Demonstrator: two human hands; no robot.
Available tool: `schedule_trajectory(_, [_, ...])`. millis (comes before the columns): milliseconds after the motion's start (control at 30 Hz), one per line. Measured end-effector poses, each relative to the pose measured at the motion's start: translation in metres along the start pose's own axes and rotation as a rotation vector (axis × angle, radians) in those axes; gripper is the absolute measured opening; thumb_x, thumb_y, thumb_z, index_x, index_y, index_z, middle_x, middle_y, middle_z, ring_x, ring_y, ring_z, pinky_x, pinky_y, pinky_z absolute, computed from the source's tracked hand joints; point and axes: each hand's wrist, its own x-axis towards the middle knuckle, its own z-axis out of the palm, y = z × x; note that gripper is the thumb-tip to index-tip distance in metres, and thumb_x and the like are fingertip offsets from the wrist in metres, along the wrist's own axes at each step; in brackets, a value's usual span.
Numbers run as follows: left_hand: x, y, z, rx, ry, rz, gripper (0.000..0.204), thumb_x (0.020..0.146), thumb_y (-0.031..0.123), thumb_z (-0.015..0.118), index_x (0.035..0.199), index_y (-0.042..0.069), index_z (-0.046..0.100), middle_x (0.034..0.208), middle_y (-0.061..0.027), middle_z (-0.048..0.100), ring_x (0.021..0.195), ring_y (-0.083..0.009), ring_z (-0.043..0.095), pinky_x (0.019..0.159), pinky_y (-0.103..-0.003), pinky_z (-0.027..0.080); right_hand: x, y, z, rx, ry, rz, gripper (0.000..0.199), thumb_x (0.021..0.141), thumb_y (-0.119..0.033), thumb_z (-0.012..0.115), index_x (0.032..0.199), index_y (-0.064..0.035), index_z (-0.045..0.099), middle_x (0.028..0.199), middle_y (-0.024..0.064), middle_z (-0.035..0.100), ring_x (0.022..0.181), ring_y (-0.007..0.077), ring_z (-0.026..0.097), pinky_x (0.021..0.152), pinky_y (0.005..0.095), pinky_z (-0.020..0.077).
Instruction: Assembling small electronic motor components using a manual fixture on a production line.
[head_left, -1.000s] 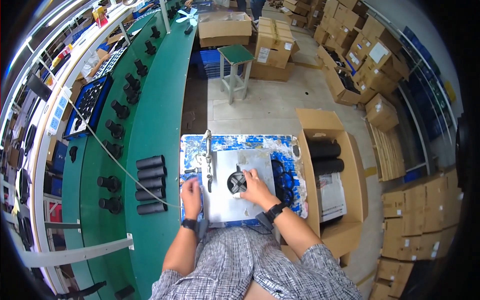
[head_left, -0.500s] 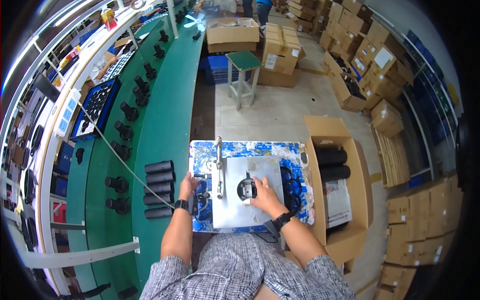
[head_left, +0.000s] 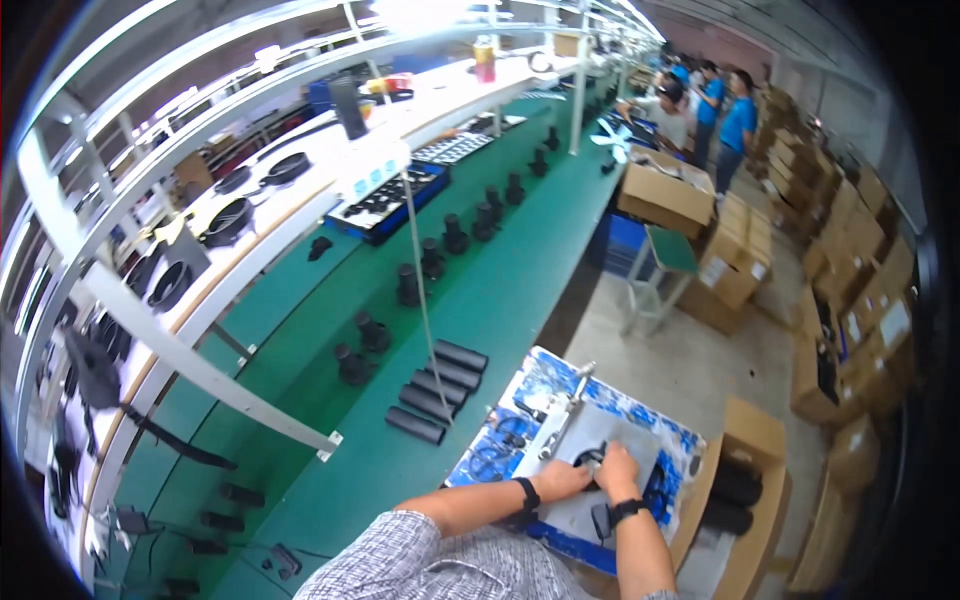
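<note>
A black round part [head_left: 592, 456] lies on the bare metal plate [head_left: 572, 518], mostly covered by my fingers. My right hand [head_left: 618, 470] grips its right side with the fingers bent. From the left, my left hand [head_left: 562, 481] reaches across the plate, its closed fingertips at the part's near left edge. Beside the hands, a metal clamp bar [head_left: 562, 415] runs along the plate's left side. Under the plate is a worktop with chipped blue and white paint [head_left: 540, 372].
Black tubes [head_left: 415, 424] lie in a row on the green bench [head_left: 510, 345] to the left, with several black flanged parts [head_left: 372, 330] standing behind. An open carton [head_left: 765, 430] holding black tubes [head_left: 738, 482] stands at right. Ahead is a green-topped stool [head_left: 672, 248]. People [head_left: 738, 125] stand far off.
The view has swung left and up, showing more of the bench and shelf. My left hand has moved from the worktop's left side over to the black round part, joining my right hand.
</note>
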Motion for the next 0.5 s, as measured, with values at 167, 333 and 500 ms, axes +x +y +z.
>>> schedule_trajectory(167, [-0.002, -0.01, 0.003, -0.044, 0.0, 0.134, 0.018, 0.092, 0.019, 0.062, 0.105, 0.006, 0.064, 0.1, -0.0134, 0.066, 0.074, -0.0339, 0.072, 0.06, -0.047, 0.057, 0.01, -0.007, 0.005, -0.164, -0.016, -0.004, 0.052, 0.078, -0.023, 0.084, 0.122, -0.0054, 0.062, 0.119, 0.0217, 0.071, 0.108, 0.0377, 0.073, 0.089, 0.0464, 0.0602])
schedule_trajectory(333, [0.006, -0.016, -0.001, -0.109, -0.053, 0.158, 0.024, 0.091, 0.021, 0.064, 0.108, 0.004, 0.062, 0.101, -0.0153, 0.065, 0.076, -0.0372, 0.07, 0.065, -0.049, 0.057, 0.015, -0.005, 0.009, -0.181, 0.037, -0.044, 0.05, 0.077, -0.023, 0.086, 0.118, -0.0062, 0.063, 0.113, 0.0192, 0.073, 0.103, 0.037, 0.074, 0.087, 0.0454, 0.0607])
schedule_trajectory(500, [0.004, -0.016, 0.002, -0.106, -0.047, 0.168, 0.026, 0.09, 0.022, 0.066, 0.108, 0.003, 0.061, 0.1, -0.0156, 0.065, 0.076, -0.0371, 0.07, 0.065, -0.05, 0.056, 0.02, -0.005, 0.018, -0.173, 0.063, -0.005, 0.05, 0.073, -0.024, 0.089, 0.116, -0.0075, 0.068, 0.108, 0.018, 0.076, 0.105, 0.0376, 0.074, 0.09, 0.0468, 0.06])
